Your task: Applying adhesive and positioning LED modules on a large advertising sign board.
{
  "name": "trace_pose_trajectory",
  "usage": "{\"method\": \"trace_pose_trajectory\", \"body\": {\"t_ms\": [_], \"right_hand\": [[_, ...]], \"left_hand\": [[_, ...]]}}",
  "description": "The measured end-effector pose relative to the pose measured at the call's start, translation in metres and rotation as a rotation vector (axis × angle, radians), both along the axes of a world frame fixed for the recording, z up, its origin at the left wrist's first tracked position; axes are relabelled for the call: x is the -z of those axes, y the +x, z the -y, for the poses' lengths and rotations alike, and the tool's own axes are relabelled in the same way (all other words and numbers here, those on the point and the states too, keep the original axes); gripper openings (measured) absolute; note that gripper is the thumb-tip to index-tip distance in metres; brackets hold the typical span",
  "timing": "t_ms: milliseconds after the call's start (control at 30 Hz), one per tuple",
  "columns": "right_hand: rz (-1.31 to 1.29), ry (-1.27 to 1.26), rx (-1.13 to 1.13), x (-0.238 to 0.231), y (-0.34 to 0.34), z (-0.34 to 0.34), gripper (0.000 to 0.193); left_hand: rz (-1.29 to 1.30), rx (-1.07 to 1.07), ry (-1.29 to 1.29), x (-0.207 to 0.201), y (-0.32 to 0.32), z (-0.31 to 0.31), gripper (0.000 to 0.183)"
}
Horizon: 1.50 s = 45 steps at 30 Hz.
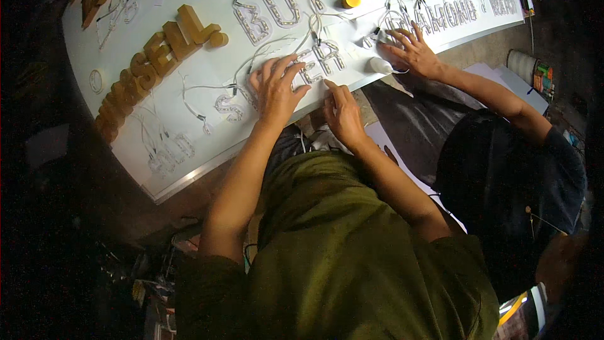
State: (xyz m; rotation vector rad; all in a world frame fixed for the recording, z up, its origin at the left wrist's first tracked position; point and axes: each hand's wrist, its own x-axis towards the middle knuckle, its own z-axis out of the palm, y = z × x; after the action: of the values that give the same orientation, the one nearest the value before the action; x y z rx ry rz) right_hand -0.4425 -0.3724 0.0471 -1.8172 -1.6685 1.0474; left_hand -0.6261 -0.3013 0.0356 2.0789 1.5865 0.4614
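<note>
Flat letter-shaped sign pieces [308,75] lined with small light strips lie on the white table [220,145] in front of me. My left hand [277,91] rests on them with its fingers spread, hiding part of one piece and its wires. At the table's near edge, my right hand [343,113] has its index finger stretched toward the lower edge of these pieces. Its other fingers are loosely bent, and I see nothing held in it. A curved light-strip piece [228,108] lies left of my left hand. Thin white wires [261,50] run out from the pieces.
At right, a co-worker's hand [412,53] reaches onto the table near a white squeeze bottle [379,65]. Farther back stands a yellow-topped container [351,1]. Gold raised letters [160,56] stand at left. More wired letter pieces [450,16] lie at back right. A wire spool [522,66] sits beyond the table.
</note>
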Motion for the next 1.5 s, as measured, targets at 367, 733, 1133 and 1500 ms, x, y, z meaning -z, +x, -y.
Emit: {"method": "trace_pose_trajectory", "body": {"t_ms": [367, 733, 1133, 1500], "right_hand": [[0.144, 0.011, -0.115, -0.011, -0.006, -0.004, 0.061], [0.118, -0.023, -0.109, -0.015, -0.004, -0.005, 0.060], [0.133, 0.093, 0.496, -0.012, 0.056, 0.008, 0.038], [0.035, 0.074, 0.289, -0.003, 0.032, 0.014, 0.020]], "left_hand": [[-0.011, 0.001, -0.006, -0.002, 0.001, -0.001, 0.050], [-0.011, -0.073, 0.002, -0.005, 0.011, -0.004, 0.038], [-0.042, -0.101, 0.008, 0.000, 0.013, -0.005, 0.036], [-0.046, -0.080, 0.023, 0.001, 0.014, -0.004, 0.043]]}}
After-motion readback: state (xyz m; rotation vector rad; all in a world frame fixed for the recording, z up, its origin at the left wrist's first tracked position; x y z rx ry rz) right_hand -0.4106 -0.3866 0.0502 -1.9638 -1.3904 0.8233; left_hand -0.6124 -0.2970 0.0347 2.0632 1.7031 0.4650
